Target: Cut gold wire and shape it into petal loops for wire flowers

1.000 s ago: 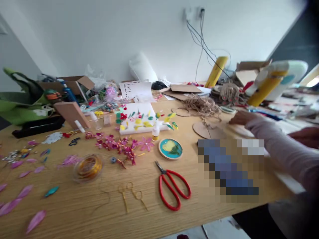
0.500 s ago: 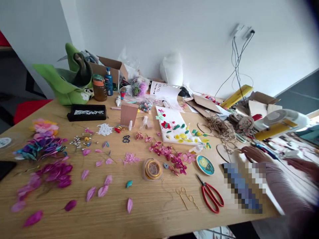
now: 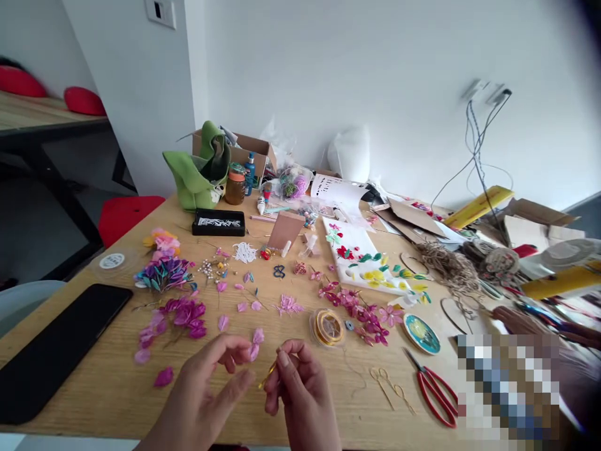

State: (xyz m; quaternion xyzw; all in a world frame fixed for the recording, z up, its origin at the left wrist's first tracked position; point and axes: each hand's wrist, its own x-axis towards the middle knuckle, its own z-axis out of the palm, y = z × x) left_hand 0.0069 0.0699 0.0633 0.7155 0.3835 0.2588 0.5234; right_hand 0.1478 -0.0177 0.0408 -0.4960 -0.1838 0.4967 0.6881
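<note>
My right hand (image 3: 303, 391), low in the middle of the view, pinches a small gold-coloured piece (image 3: 267, 377) between thumb and fingers; its exact kind is too small to make out. Just left of it, my left hand (image 3: 213, 382) has its thumb and fingers apart and holds nothing I can see. Pale pink petals (image 3: 256, 338) lie just past its fingertips. A spool of gold wire (image 3: 327, 327) rests on the table beyond my right hand. Magenta petals (image 3: 183, 317) and a purple-blue flower bunch (image 3: 163, 272) lie to the left.
Red-handled pliers (image 3: 434, 391) and gold wire hairpin-like pieces (image 3: 389, 388) lie to the right. A white foam board (image 3: 370, 263) bears small flowers. Farther right, another person's hand (image 3: 523, 329) is over the table. A black phone-like slab (image 3: 61, 351) lies at the left.
The view has swung left, so the table's things sit farther right. Both my hands have come into view, the right one with the small gold-coloured piece.
</note>
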